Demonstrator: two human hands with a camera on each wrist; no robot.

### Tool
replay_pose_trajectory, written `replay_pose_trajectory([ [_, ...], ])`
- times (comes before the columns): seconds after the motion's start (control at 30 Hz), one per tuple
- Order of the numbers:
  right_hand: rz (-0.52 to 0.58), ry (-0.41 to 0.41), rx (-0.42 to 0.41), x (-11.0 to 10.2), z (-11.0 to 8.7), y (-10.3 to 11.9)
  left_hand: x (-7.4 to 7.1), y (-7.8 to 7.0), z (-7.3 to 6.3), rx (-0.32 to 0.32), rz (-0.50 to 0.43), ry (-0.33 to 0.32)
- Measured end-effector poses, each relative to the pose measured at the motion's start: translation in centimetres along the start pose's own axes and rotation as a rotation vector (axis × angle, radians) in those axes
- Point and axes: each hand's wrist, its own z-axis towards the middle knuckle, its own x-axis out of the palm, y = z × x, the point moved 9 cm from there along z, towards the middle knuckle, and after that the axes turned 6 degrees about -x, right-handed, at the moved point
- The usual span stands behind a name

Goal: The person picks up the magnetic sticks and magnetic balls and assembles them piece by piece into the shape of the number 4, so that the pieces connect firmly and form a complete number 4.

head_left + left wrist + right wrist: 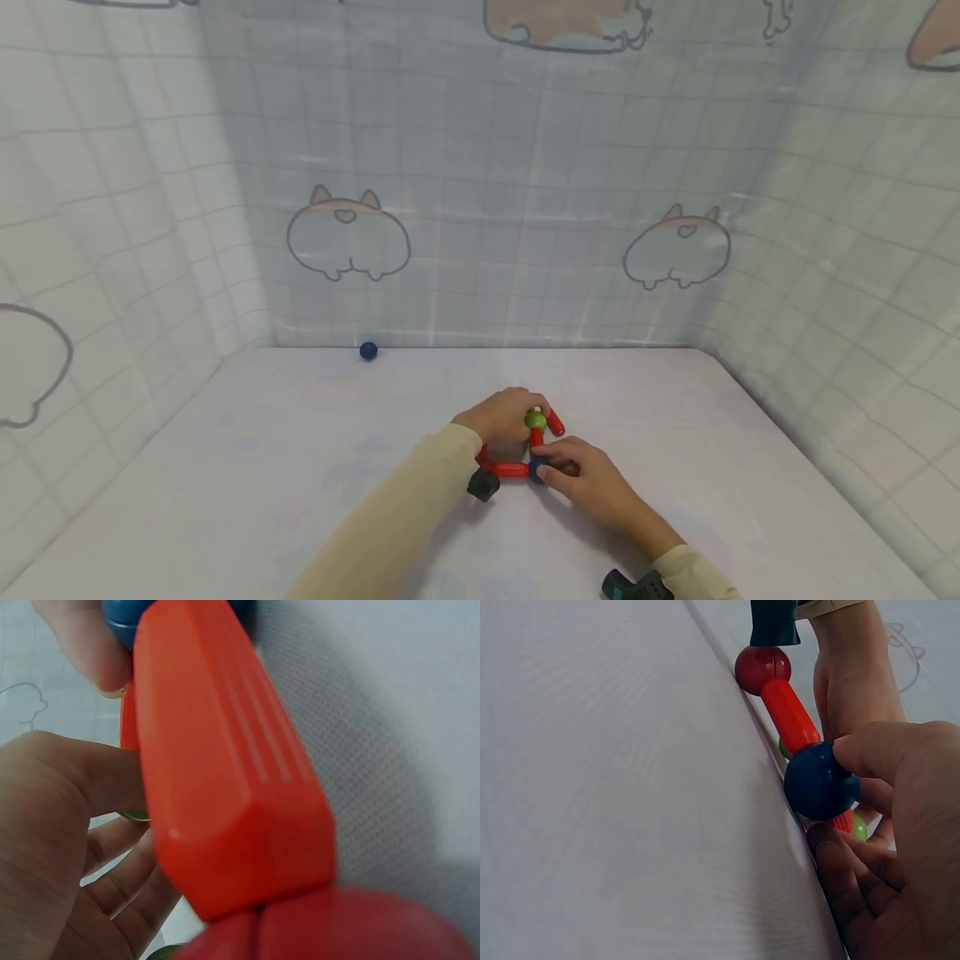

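My right hand (592, 483) pinches a dark blue ball (821, 781) between thumb and fingers, low over the table. A red rod (512, 470) joins that ball to a dark red ball (759, 669), which my left wrist camera mostly covers in the head view. Another red rod (537, 438) runs from the blue ball to a lime green ball (536, 419). My left hand (504, 415) reaches over the structure from the left, its fingers curled round the green ball. Part of one more red rod (482, 454) shows under the left wrist.
A loose red rod (556, 422) lies just right of the green ball. Far back on the left, a dark blue ball (368, 351) sits by the rear edge. Patterned sheets (480, 208) enclose the white table (300, 467) at the back and sides.
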Motion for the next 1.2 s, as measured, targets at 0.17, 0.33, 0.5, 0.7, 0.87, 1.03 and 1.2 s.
replay_pose_trajectory([
  [0.17,-0.012,0.007,0.006,0.0,0.0,-0.2,0.1,0.0,-0.2,-0.030,-0.007,0.009],
  [0.33,-0.015,0.011,0.013,0.2,0.1,-0.3,0.2,0.7,-0.2,-0.049,0.070,-0.006],
  [0.5,-0.009,0.003,0.028,0.1,0.0,-0.4,0.2,0.9,0.0,-0.037,0.062,-0.016],
  [0.7,-0.005,-0.006,0.007,0.1,0.1,-0.3,0.0,0.8,-0.2,-0.012,-0.018,-0.018],
  [0.87,-0.008,-0.011,0.006,-0.1,0.0,-0.3,0.0,0.6,-0.3,-0.044,-0.080,-0.001],
  [1.03,-0.008,-0.003,0.025,-0.1,-0.1,-0.4,0.2,0.1,-0.3,-0.030,-0.092,0.020],
  [1.2,-0.004,-0.004,0.024,-0.1,-0.1,-0.2,0.5,0.0,-0.1,-0.008,-0.114,0.025],
])
